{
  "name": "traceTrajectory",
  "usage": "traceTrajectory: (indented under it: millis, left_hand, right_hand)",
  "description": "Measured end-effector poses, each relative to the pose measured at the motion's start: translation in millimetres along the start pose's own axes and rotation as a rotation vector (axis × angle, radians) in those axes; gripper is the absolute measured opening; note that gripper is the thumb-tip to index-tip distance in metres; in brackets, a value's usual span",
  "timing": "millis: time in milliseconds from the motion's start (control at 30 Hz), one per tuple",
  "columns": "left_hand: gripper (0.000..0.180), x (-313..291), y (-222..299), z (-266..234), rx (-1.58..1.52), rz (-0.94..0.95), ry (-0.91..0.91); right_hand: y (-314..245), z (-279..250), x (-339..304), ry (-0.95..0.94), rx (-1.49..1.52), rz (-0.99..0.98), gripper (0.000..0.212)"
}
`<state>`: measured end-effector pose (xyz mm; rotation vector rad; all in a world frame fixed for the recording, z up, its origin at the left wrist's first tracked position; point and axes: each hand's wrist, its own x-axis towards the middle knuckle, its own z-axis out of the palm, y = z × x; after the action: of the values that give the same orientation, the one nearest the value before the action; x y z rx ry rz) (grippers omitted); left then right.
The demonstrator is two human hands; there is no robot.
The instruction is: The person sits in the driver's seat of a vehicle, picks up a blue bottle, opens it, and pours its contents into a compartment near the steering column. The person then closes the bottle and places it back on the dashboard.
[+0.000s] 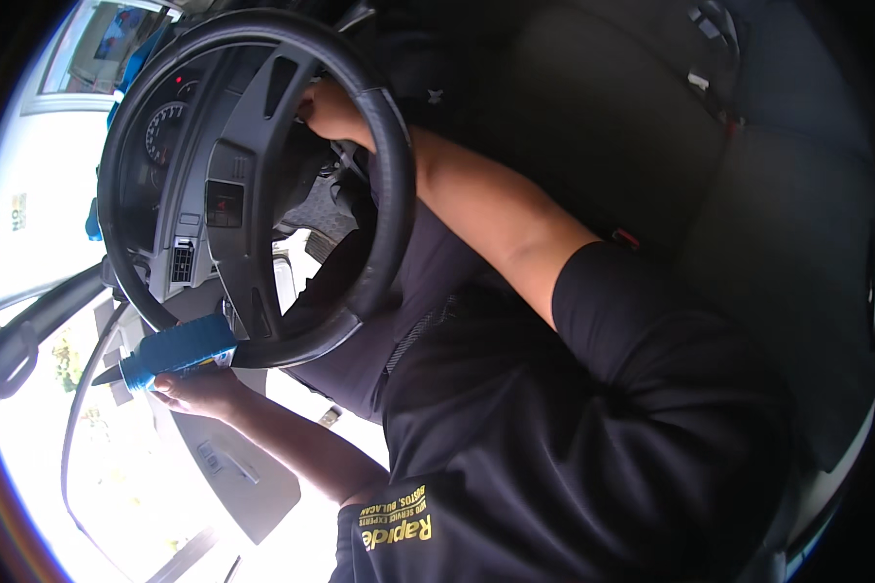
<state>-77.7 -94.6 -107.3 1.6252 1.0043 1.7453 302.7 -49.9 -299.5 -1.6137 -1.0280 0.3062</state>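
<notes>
Gripping the ribbed blue bottle (pixel 187 340) inside the left hand (pixel 204 391), just beside the steering wheel (pixel 231 165), while reaching the right hand (pixel 332 109) behind it, hold too hidden to tell, and preferably keeping the bottle steady, clear of the wheel.

- The left hand (pixel 202 391) grips a blue bottle (pixel 183 347) with a dark pointed tip.
- Just beside it curves the steering wheel (pixel 228 167).
- Behind the wheel is the right hand (pixel 334 112), fingers partly hidden.
- Left of that hand: the instrument cluster (pixel 168 133).
</notes>
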Motion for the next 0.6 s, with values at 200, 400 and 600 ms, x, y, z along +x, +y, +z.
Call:
traceTrajectory:
  millis: [200, 400, 600]
  left_hand:
    - [0.098, 5, 6, 2, -0.009, -0.061, -0.052]
    - [0.095, 3, 8, 5, -0.024, -0.103, -0.058]
    - [0.093, 5, 8, 3, 0.065, 0.006, -0.136]
  right_hand:
    - [54, 57, 0, 0.115, 0.236, -0.182, 0.015]
    - [37, 29, -1, 0.290, 0.291, -0.454, 0.011]
    - [12, 16, 1, 0.214, 0.241, -0.442, 0.021]
